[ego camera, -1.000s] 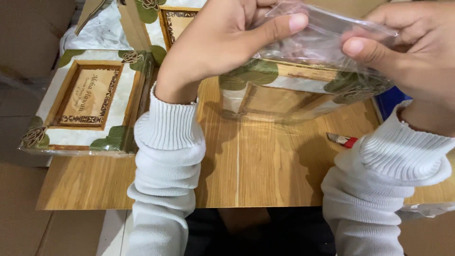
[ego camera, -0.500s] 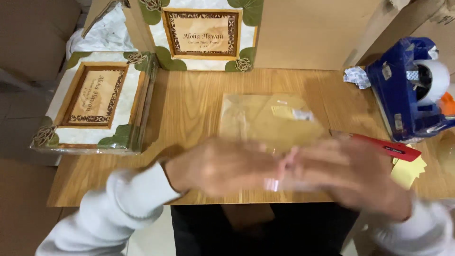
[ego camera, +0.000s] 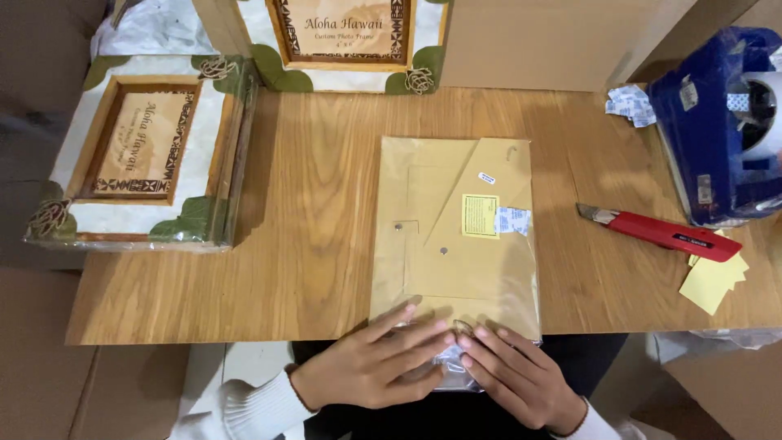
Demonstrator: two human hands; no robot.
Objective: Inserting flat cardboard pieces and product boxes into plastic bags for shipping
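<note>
Both hands — left hand [ego camera: 371, 363], right hand [ego camera: 513, 376] — lay flat, fingers extended, pressing the bagged frame [ego camera: 456, 236] at the table's [ego camera: 309, 244] near edge; its bag's end was hidden beneath them.

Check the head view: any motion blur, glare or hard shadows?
Head view: sharp, no motion blur on the left hand or right hand; faint sheen on the bagged frame back; soft shadow beside the stacked frames; white tape roll slightly overexposed at the right edge.

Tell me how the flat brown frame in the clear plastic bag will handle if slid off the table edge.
The brown frame in its clear bag probably stays stiff, lying flat. The glossy film likely slides easily on the wooden table. Its loose bag end under both hands would flop.
</note>
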